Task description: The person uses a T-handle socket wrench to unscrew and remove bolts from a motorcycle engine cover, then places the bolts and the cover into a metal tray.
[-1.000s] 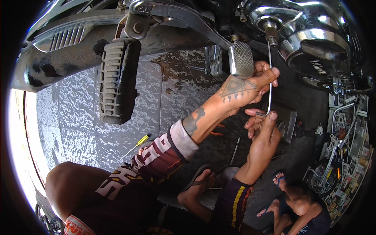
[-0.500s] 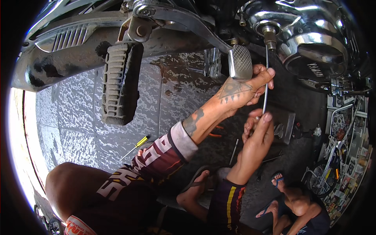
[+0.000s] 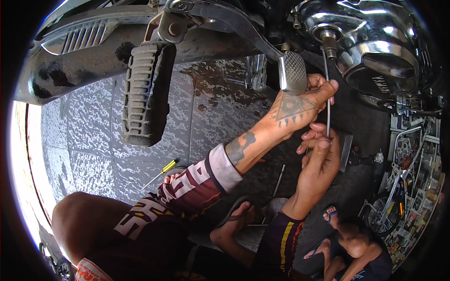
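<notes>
My left hand (image 3: 297, 105), tattooed on its back and wrist, grips a thin metal rod (image 3: 328, 114) beside the knurled brake pedal (image 3: 294, 72). The rod runs upright; its upper part reaches up next to a splined shaft (image 3: 329, 43) on the chrome engine casing (image 3: 375, 37). My right hand (image 3: 318, 166) holds the rod's lower end between thumb and curled fingers, which hide that end.
A rubber footpeg (image 3: 145, 93) hangs left of the pedal above the exhaust pipe (image 3: 89, 61). A yellow screwdriver (image 3: 166, 166) and another rod (image 3: 281, 175) lie on the floor. A person (image 3: 356, 243) sits at lower right, near bike parts (image 3: 405, 164).
Both hands and the rod shifted slightly left, then back to the right. The rod's bent lower end, seen pointing left a second ago, is now hidden in my right hand.
</notes>
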A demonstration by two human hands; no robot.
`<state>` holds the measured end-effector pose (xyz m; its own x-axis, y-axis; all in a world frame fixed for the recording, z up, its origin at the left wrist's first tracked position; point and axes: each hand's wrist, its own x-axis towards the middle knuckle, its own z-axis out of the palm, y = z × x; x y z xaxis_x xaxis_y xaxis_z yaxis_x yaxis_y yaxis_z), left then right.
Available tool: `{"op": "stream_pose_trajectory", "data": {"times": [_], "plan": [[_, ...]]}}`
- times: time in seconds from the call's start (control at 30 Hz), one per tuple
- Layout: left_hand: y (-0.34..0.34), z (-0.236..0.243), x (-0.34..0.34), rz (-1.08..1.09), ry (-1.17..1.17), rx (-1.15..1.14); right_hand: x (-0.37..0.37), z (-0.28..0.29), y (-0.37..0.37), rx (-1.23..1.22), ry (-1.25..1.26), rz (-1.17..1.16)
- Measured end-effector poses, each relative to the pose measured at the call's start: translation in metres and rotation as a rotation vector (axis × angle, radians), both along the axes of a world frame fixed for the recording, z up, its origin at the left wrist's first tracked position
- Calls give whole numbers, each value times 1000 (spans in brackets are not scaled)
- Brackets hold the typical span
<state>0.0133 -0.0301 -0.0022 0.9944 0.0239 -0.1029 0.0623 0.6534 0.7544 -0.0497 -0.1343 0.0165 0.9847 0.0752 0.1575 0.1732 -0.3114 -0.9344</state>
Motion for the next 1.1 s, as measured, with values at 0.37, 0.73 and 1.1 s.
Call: {"op": "stream_pose_trajectory", "data": {"times": [0.37, 0.73, 1.1], "plan": [[6, -2, -2, -153, -68, -245, 12, -9, 8, 731, 301, -40], [9, -6, 4, -240, -131, -336, 13, -25, 26, 1305, 231, 168], [15, -7, 3, -236, -96, -149, -3, -28, 10, 410, 201, -149]]}}
